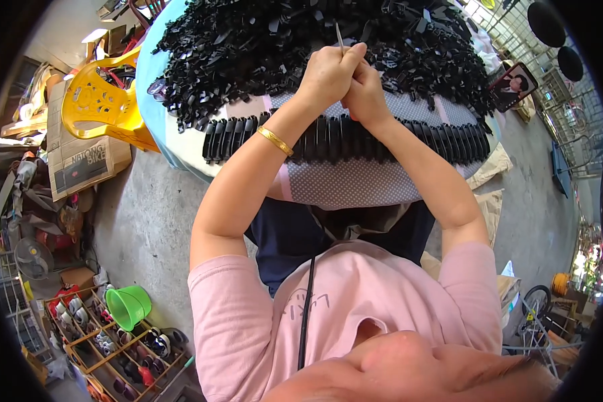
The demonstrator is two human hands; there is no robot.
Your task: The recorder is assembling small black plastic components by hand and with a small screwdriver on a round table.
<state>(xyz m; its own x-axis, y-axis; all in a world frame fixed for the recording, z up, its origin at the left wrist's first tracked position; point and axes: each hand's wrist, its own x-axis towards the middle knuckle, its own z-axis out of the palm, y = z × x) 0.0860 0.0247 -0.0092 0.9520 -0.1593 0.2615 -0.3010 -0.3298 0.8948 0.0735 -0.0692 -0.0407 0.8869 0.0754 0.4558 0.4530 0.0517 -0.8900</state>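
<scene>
My left hand [327, 77], with a gold bangle on its wrist, is closed and pressed against my closed right hand [368, 97]. A thin pointed metal blade [340, 36] juts up from between them; which hand grips it I cannot tell. A small reddish bit shows under the hands, and anything else in my fingers is hidden. Just beyond lies a wide heap of small black plastic pieces [241, 57]. Nearer me, below my hands, a long row of slim black plastic pieces [449, 141] stands side by side across the cloth-covered table [355, 184].
A phone [514, 87] leans at the table's right edge. To the left stand a yellow plastic chair [104, 100] and a cardboard box [84, 164]. A green bucket [128, 306] sits by a wooden shoe rack [107, 355] at lower left. A bicycle wheel [537, 301] shows at right.
</scene>
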